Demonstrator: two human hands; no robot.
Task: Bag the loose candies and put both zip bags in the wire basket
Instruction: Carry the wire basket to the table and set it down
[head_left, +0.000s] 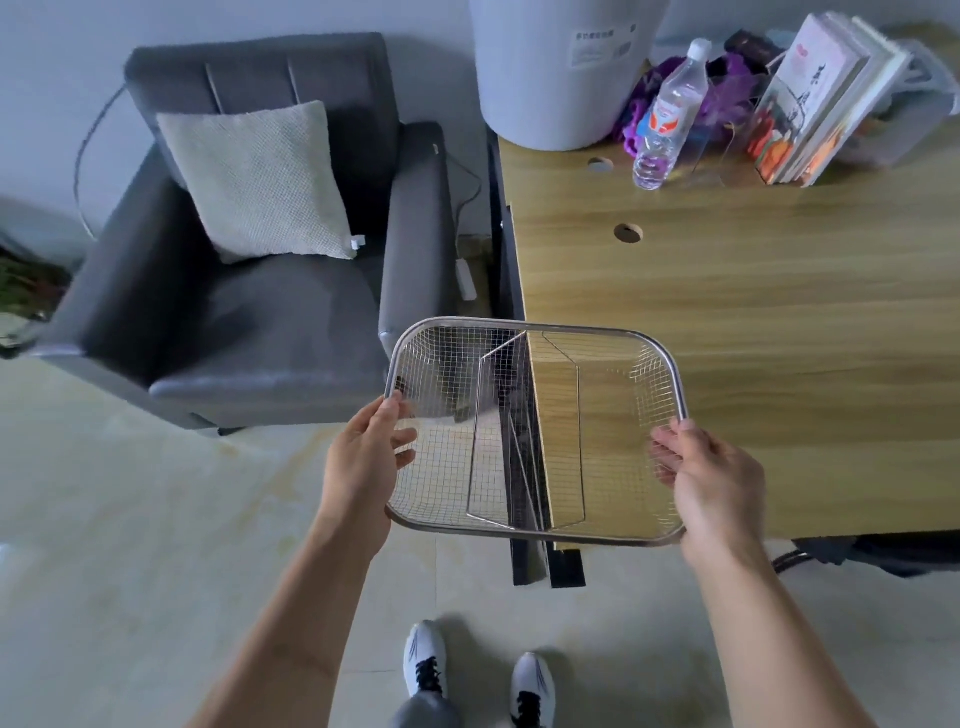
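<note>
A rectangular steel wire basket (535, 326) hangs in the air over the left front corner of the wooden desk (753, 291), half above the floor. It holds nothing. My left hand (366, 462) grips its left rim, thumb on top. My right hand (711, 478) grips the right rim, fingers inside the mesh. A folded wire handle lies across the basket's bottom. No candies or zip bags are in view.
A grey armchair (249, 312) with a cream cushion (260, 182) stands left of the desk. At the desk's far side are a large white cylinder (561, 73), a water bottle (670, 119), purple items (727, 98) and leaning books (821, 98). My white shoes (478, 670) are on the tiled floor.
</note>
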